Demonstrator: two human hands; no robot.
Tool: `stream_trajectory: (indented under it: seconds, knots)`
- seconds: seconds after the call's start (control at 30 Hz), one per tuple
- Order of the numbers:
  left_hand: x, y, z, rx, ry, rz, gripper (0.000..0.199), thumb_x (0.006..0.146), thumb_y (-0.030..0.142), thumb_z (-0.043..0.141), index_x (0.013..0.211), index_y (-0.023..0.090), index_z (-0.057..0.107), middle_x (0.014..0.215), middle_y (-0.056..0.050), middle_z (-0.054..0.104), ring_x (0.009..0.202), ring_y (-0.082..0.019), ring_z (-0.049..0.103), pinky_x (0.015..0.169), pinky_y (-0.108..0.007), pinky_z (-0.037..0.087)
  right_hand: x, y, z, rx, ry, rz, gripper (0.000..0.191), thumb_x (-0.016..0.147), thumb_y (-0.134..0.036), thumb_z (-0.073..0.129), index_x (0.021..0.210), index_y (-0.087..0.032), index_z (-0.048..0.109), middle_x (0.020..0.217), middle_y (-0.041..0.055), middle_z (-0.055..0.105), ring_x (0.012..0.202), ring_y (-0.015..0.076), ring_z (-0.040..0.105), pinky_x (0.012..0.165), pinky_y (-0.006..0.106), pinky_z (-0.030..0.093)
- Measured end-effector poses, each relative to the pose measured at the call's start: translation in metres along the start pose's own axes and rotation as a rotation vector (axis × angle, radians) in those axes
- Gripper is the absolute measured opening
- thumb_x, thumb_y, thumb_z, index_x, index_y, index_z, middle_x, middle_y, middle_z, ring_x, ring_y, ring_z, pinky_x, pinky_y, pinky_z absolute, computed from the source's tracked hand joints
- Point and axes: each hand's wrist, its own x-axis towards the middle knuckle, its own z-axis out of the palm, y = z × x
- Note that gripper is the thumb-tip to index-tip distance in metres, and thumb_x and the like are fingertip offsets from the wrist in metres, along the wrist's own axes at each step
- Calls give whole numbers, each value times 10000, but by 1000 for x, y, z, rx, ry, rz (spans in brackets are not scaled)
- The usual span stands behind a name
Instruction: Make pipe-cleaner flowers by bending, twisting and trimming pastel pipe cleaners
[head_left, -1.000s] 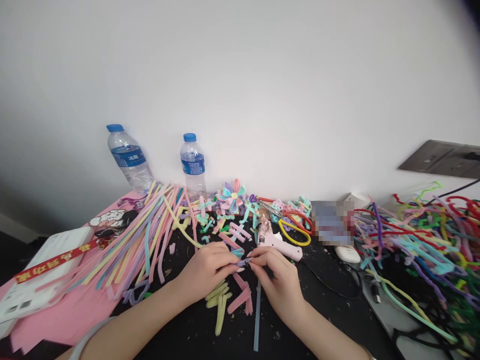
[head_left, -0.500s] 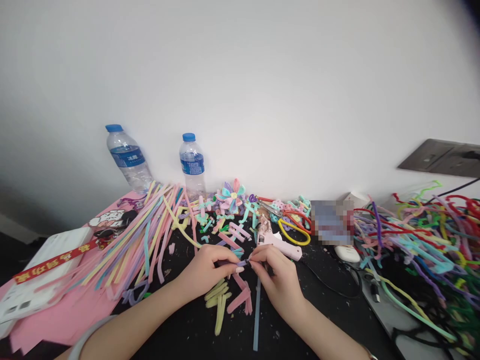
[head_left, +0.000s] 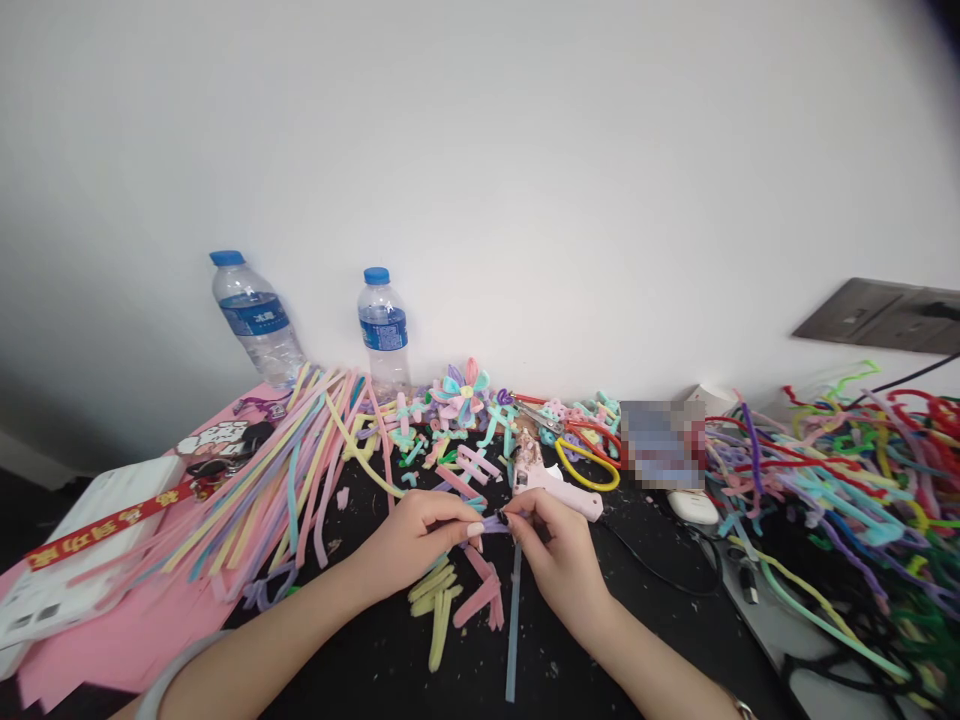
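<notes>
Left hand (head_left: 412,540) and right hand (head_left: 564,560), near the glue gun (head_left: 561,492), pinch a purple strip (head_left: 493,524) (likely light, pliable), best gripped at its ends.

purple piece (head_left: 493,524) partly hidden by fingers (head_left: 457,532); flat item (head_left: 663,445) blurred; socket plate (head_left: 892,316) cut off

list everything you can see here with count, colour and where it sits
bottles: two, clear with blue caps, by the wall
fuzzy stems: many, pastel, left
tangled stems: many, mixed colours, right
flower: one, multicoloured, back centre
glue gun: one, pale pink, right of centre
glue stick: one, translucent, front centre
wall plate: grey, right wall
left hand: one, bare, pinching purple piece
right hand: one, bare, at same piece
</notes>
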Motion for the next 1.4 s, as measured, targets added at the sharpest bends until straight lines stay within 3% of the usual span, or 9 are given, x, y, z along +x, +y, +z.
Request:
stream_trajectory:
  seconds: [0.33,0.53,0.87,1.13,1.27,1.4]
  knots:
    - [0,3,-2,-102,-58,-74,264,856,272,482,698,142,650,705,-14,630,689,-136,566,670,-220,411,-2,3,1,68,6,48,69,834,-178,492,811,-190,557,643,-9,553,547,130,507,506,229,400]
    - [1,0,-3,-87,5,-90,304,868,296,454,677,135,628,664,-8,597,655,-135,543,656,-228,391,-2,4,3,239,35,72,220,811,-193,538,1012,-210,449,674,-20,577,545,129,531,499,230,416]
    - [0,2,-3,-25,105,-114,348,874,315,430,619,136,584,631,-6,581,584,-121,498,588,-220,367,-3,5,6,441,24,182,230,809,-216,542,987,-238,397,710,3,667,555,168,650,552,286,535]
    - [0,-1,-4,-20,59,-130,350,865,336,443,615,132,578,612,-5,559,571,-115,471,562,-222,343,-5,-2,1,132,20,-27,157,805,-162,557,929,-226,484,783,14,685,593,148,615,553,256,491]
    - [0,-4,-6,-158,-48,-163,363,854,398,459,645,123,572,570,15,501,466,-73,353,462,-207,263,-2,-3,-5,19,31,-98,91,781,-164,594,858,-208,573,781,22,645,615,148,564,538,253,456]
    - [0,-7,-7,-257,-140,-211,353,825,435,493,695,121,584,568,5,520,451,-73,355,445,-205,255,3,-7,-8,-12,27,-140,68,775,-168,603,829,-207,593,763,21,625,635,154,550,569,267,462]
